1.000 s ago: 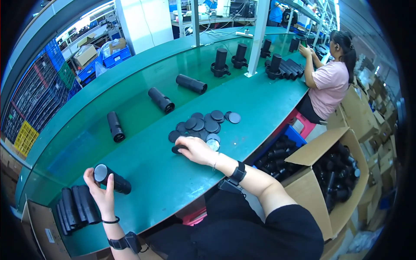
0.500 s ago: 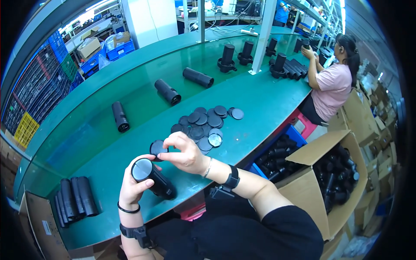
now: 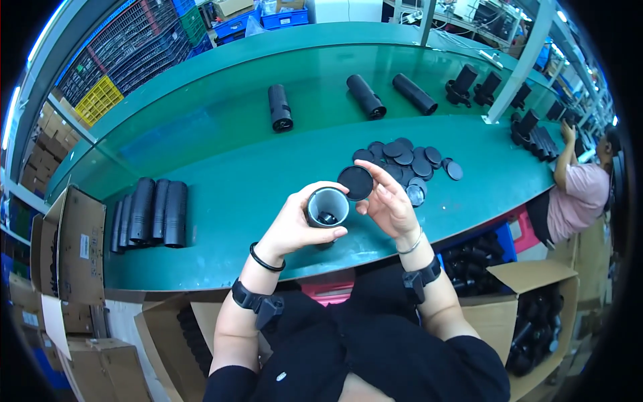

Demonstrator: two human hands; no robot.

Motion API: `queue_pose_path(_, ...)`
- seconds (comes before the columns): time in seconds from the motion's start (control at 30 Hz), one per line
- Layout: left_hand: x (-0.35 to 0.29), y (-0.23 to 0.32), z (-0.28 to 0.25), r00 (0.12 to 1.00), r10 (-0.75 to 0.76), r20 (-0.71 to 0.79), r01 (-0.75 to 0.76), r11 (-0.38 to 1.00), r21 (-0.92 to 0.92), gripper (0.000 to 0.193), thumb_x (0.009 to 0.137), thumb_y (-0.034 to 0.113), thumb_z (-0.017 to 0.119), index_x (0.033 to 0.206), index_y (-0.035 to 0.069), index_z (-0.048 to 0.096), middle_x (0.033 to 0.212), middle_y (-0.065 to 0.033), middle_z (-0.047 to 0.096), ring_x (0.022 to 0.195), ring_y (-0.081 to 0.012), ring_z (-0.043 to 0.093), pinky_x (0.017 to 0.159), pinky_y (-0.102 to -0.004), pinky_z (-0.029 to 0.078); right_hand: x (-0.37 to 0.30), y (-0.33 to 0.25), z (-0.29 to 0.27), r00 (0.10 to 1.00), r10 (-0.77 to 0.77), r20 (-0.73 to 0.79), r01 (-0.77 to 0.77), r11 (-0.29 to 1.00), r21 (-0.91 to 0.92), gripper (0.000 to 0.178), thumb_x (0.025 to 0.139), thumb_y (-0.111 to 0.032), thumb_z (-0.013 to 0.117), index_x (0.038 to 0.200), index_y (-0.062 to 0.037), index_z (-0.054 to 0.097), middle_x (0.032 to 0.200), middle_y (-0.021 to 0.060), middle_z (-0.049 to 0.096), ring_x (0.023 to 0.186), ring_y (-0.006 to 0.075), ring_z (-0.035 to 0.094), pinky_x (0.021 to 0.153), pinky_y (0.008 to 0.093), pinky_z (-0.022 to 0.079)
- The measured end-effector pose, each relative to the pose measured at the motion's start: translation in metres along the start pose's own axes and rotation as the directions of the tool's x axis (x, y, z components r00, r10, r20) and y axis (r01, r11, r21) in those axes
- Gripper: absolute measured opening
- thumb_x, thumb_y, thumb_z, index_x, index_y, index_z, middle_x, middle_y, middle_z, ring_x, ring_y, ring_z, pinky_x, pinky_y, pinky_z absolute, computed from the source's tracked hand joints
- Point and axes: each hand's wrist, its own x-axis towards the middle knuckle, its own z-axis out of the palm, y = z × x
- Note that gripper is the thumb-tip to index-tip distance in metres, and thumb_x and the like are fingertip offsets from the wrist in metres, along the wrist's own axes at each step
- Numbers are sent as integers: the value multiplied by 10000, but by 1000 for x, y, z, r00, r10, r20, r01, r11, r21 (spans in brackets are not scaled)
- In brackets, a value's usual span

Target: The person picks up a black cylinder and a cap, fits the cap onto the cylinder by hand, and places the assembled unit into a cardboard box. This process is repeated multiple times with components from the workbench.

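Observation:
My left hand [image 3: 289, 224] is wrapped round a black tube [image 3: 328, 209], its open end tilted up to show a grey inner wall and something dark inside. Pinched in my right hand [image 3: 390, 206] is a thin black round disc [image 3: 355, 183], held just beside the tube's rim at the upper right. Behind my right hand lies a loose pile of similar black discs [image 3: 402, 157]. One clear or shiny disc [image 3: 415, 195] rests at the pile's near edge.
Several black tubes [image 3: 159, 209] stand close together at the table's left, by a cardboard box [image 3: 84, 248]. Other tubes [image 3: 365, 97] lie along the green belt. At right, a co-worker [image 3: 579, 184] sits near more tubes; a box of black parts [image 3: 536, 328] stands below.
My view has swung left. The tube is now more upright, its open mouth facing me, and my right hand has turned the disc flat toward me beside the rim.

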Motion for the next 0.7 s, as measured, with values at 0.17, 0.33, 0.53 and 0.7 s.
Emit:
queue_pose_path(0.17,7,9,14,996,84,0,-84,991,100,606,668,120,870,1207,20,609,1134,-65,652,1020,-151,619,915,-313,493,-2,-6,4,1000,-8,12,9,999,-44,730,959,-421,609,1499,-18,327,1206,69,585,944,147,588,721,275,489)
queue_pose_path(0.33,-4,14,7,999,-26,33,21,990,137,547,662,106,862,1146,27,620,1110,-70,657,1006,-150,642,897,-302,503,-3,-1,2,974,166,156,-176,983,53,710,969,-430,597,1502,-36,342,1181,69,588,917,153,613,739,290,523)
queue_pose_path(0.53,6,4,7,994,105,-15,-103,991,80,548,663,131,871,1138,21,621,1161,-81,598,1040,-167,604,915,-314,480,-12,-10,-3,988,66,142,-72,997,39,666,956,-360,641,1487,-71,362,1297,96,549,1034,188,627,833,324,538)
queue_pose_path(0.7,-4,2,-12,947,126,-297,-61,974,218,550,714,83,840,1184,14,564,1031,-50,626,934,-129,601,835,-293,503,-9,-7,-5,997,27,69,-33,996,84,708,902,-434,687,1462,-132,377,1335,169,526,1029,301,654,857,388,566)
